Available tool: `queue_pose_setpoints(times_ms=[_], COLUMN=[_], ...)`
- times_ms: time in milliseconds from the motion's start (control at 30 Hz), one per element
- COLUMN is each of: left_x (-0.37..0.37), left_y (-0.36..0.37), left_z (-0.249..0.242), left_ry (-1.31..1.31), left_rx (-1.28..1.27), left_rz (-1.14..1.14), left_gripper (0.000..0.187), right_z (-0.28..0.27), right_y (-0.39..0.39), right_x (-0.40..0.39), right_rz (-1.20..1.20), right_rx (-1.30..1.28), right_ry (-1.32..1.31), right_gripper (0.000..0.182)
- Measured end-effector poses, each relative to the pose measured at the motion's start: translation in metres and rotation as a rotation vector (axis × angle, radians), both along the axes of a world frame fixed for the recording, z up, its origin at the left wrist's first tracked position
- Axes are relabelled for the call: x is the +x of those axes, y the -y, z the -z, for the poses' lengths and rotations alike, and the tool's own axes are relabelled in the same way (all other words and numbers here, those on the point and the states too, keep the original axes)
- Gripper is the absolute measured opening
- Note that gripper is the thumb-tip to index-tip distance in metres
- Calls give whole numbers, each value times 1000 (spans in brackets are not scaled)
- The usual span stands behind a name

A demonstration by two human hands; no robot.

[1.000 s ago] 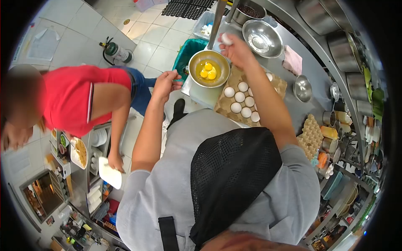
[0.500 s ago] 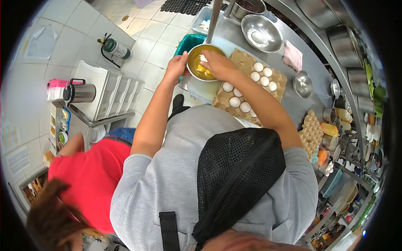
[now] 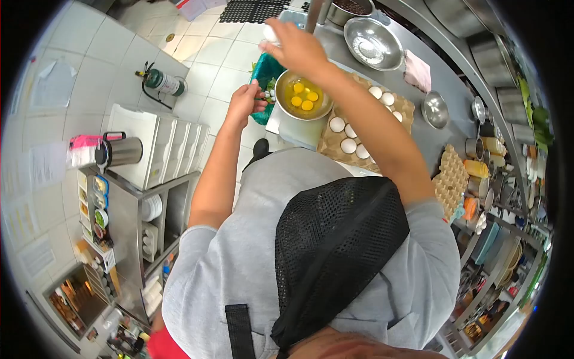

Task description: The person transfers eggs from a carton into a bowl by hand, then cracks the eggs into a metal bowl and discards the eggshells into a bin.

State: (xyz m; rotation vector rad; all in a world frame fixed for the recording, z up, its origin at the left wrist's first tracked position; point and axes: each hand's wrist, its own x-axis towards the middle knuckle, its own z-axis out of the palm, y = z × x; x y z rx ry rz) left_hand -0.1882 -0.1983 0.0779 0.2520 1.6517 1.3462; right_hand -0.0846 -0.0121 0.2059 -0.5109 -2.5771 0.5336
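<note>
A metal bowl [image 3: 327, 110] stands at the near corner of the counter, with several whole yellow yolks [image 3: 307, 105] in clear egg white. To its left, my left hand [image 3: 244, 103] hovers over the green-lined bin [image 3: 260, 75], fingers loosely bent and apart, holding nothing I can see. Beyond the bowl my right hand [image 3: 296, 49] is raised, its fingers on a white piece that looks like an eggshell [image 3: 270, 34]. Under my right forearm lies a cardboard egg tray [image 3: 329, 142] with several white eggs [image 3: 348, 146], some of them hidden by the arm.
A large steel bowl [image 3: 373, 45], a pink cloth [image 3: 417, 72] and a smaller steel bowl [image 3: 434, 110] sit along the counter. Another egg tray [image 3: 448, 179] is on the right. A plastic drawer unit [image 3: 170, 149] and a fire extinguisher [image 3: 162, 82] stand left.
My right hand has lifted out of the bowl, up and away, with the white piece. My left hand has let go of the bowl's rim. The person in red has moved mostly out of view.
</note>
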Motion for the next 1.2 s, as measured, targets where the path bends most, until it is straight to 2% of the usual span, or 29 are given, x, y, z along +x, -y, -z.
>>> queue_pose_setpoints(times_ms=[33,100,167,200,267,333,400,567,633,667,733,767,833,867,900,967,1000,1033,1133,1167,1200], left_x=[-4,-14,-21,-23,-27,-25,-24,-24,-22,-22,-19,-21,-23,-23,-25,-32,-34,-37,-43,-45,-46], left_y=[2,4,8,10,12,8,4,-18,-25,-27,-27,-29,-26,-23,-21,-14,-9,-4,8,12,16], left_z=[-2,-3,1,1,5,13,11,12,5,5,3,0,-2,-6,-8,-14,-16,-19,-16,-13,-10], left_ry=[-2,0,-31,-35,-14,13,29,86,75,87,82,76,94,91,89,68,52,36,21,21,29], left_rx=[10,32,28,19,13,19,25,22,35,48,45,48,78,73,68,49,41,32,36,36,33], left_rz=[-6,33,19,33,19,44,80,211,220,214,228,245,243,243,238,224,204,183,121,108,99], left_gripper=[52,51,47,45,40,39,38,38,36,35,35,35,35,35,36,37,37,37,37,37,37], right_z=[10,28,36,23,41,20,48,45,35,25,7,17,44,30,37,59,60,58,51,56,60], right_y=[0,0,-7,-10,-42,-63,-87,-94,-90,-90,-85,-88,-102,-89,-93,-103,-102,-102,-95,-98,-102], right_x=[-1,12,40,61,111,156,208,230,224,215,192,182,155,133,119,91,72,59,27,23,20], right_rz=[24,83,1,68,189,266,291,164,320,316,406,402,181,217,201,181,294,285,542,532,418], right_rx=[65,121,44,-47,29,14,30,-83,-83,-85,-964,-962,-1752,-1888,-1884,-1709,-1557,-1563,-1442,-1445,-1567], right_ry=[163,157,133,264,395,868,612,502,345,342,-137,-146,-616,-709,-710,-490,-437,-430,-597,-588,-393], right_gripper=[59,60,60,55,47,43,42,37,37,37,40,40,41,36,36,27,27,27,42,42,42])
